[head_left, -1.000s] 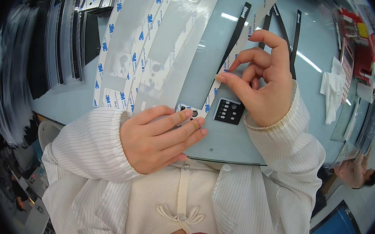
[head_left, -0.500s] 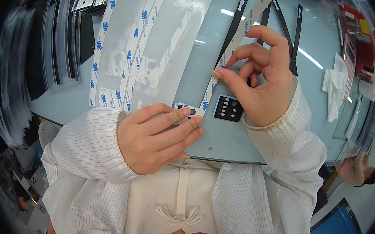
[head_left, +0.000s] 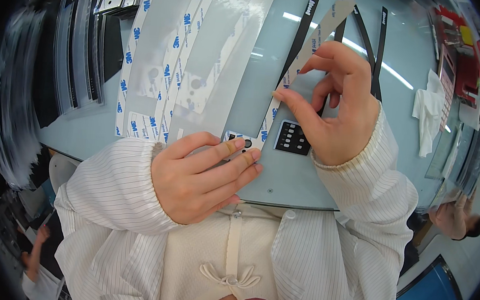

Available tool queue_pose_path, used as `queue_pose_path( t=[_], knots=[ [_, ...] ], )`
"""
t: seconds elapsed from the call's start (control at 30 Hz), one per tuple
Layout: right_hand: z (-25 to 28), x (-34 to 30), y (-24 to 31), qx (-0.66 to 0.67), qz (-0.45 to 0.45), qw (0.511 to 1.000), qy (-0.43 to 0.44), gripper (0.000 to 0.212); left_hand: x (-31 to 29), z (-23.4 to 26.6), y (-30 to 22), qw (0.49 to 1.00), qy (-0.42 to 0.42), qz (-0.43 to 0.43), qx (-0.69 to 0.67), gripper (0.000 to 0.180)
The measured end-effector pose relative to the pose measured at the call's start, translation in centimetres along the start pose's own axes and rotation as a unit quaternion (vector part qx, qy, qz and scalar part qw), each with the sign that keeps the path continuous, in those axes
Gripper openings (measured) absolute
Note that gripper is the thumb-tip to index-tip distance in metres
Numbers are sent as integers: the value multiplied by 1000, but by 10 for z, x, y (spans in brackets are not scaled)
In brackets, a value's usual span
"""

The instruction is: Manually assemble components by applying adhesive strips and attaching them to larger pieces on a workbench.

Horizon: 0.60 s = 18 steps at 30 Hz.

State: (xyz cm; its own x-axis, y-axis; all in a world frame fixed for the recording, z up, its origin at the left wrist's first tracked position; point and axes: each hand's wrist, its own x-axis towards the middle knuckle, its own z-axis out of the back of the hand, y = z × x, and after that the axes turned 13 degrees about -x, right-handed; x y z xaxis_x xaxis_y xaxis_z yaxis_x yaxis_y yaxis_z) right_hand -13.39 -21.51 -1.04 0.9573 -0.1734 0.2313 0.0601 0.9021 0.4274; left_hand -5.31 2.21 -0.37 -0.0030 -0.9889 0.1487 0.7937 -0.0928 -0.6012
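Note:
A long strip with adhesive backing slants across the glass table, its lower end widening into a piece with round holes. Over that lower end my left hand lies flat, fingers stretched out and pressing on it. My right hand is at the strip's middle, thumb tip on its left edge and index tip by its right edge. Those fingers are bent and apart. Beside the strip's lower end is a small black panel with pale rectangles. Black strips lie under and beyond the right hand.
Translucent sheets with blue-printed adhesive borders cover the left of the glass table. Stacks of dark-edged clear strips are farther left. White tissue and a red-framed item lie at right. Another person sits at far right.
My right hand has come slightly nearer, its raised fingers lower and closer to the strip. The strip's far end has shifted slightly. My left hand stays in place. A person's arm has appeared at lower left.

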Motion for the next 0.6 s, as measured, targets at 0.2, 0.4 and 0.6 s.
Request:
queue_pose_path(
  t=[0.2,0.4,0.6],
  knots=[
    [-5,2,-3,-30,-8,999,-33,58,2,0,-1,1000,2,2,-2,48],
    [-10,11,-7,-47,-20,997,-57,45,2,1,-1,1000,-7,-3,-16,48],
    [-10,18,-12,-63,-18,996,-69,38,1,1,0,1000,-7,-7,-24,49]
  ],
)
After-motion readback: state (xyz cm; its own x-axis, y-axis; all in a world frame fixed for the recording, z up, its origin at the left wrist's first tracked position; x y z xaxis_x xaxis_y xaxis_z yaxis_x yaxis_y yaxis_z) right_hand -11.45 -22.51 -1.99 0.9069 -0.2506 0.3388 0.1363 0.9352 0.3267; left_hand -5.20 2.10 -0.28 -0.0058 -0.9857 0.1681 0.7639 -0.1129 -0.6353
